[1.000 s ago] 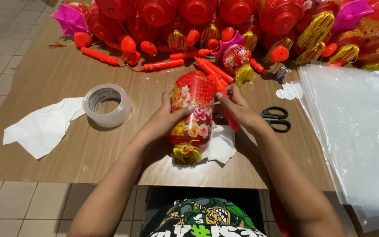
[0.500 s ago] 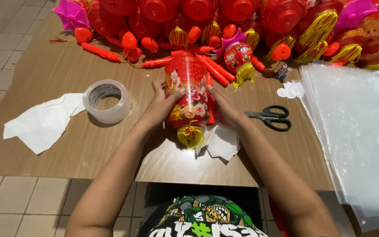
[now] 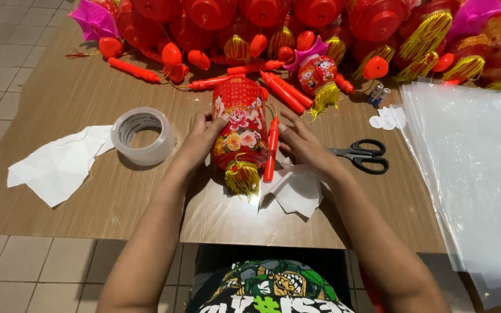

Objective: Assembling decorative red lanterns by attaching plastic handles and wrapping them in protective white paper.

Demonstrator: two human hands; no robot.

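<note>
A red paper lantern with a flower print and a yellow tassel lies on the brown table. My left hand grips its left side. My right hand rests at its right side, fingers touching a red plastic stick that lies along the lantern. Both hands keep the lantern pressed between them. White paper scraps lie under my right wrist.
A roll of clear tape and white paper lie to the left. Black scissors lie to the right, next to a stack of clear plastic bags. Several red lanterns and sticks crowd the far edge.
The lantern has shifted away from me, further up the table, with both hands still around it. The red stick now lies along its right side.
</note>
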